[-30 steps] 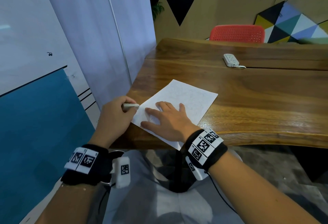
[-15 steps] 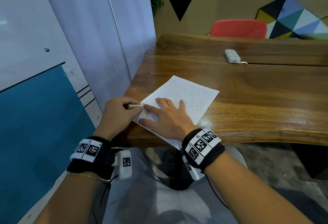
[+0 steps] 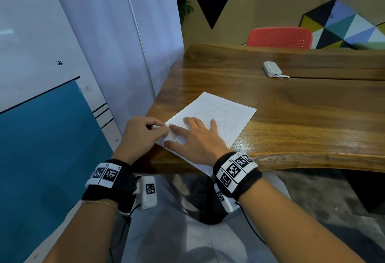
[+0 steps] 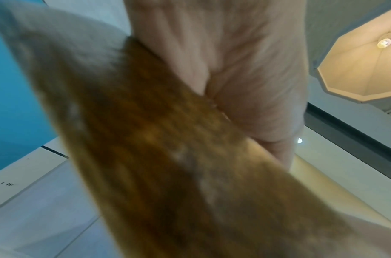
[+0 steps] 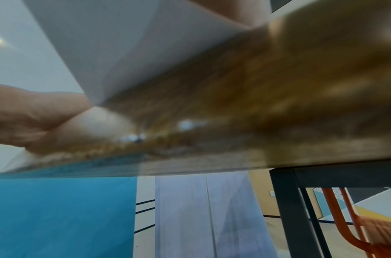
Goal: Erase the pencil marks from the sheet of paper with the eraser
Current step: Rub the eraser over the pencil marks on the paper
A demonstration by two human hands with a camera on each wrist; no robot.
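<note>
1. The paper (image 3: 218, 117) is lying at an angle near the left front corner of the wooden bench (image 3: 302, 121), and its near corner is hanging over the front edge. Faint pencil lines are showing on it; no word on it can be read.
2. The right hand (image 3: 195, 137) is lying flat on the near part of the paper, with the fingers straight and spread, pressing it down.
3. The left hand (image 3: 141, 133) is resting at the left edge of the paper, with the fingers curled together around the eraser (image 3: 156, 127). Only a small pale end of the eraser is showing, just beside the right forefinger.
4. Both wrists are wearing black bands (image 3: 237, 173) with black-and-white square code tags; the small letters on them are too small to read.
5. A white power strip (image 3: 271, 68) is lying farther back on the bench, well apart from the paper.
6. A red chair (image 3: 279, 37) is standing behind the bench, and a black triangle (image 3: 212, 4) is showing on the wall.
7. The wrist views are blurred; they are showing mostly the bench edge and skin.
</note>
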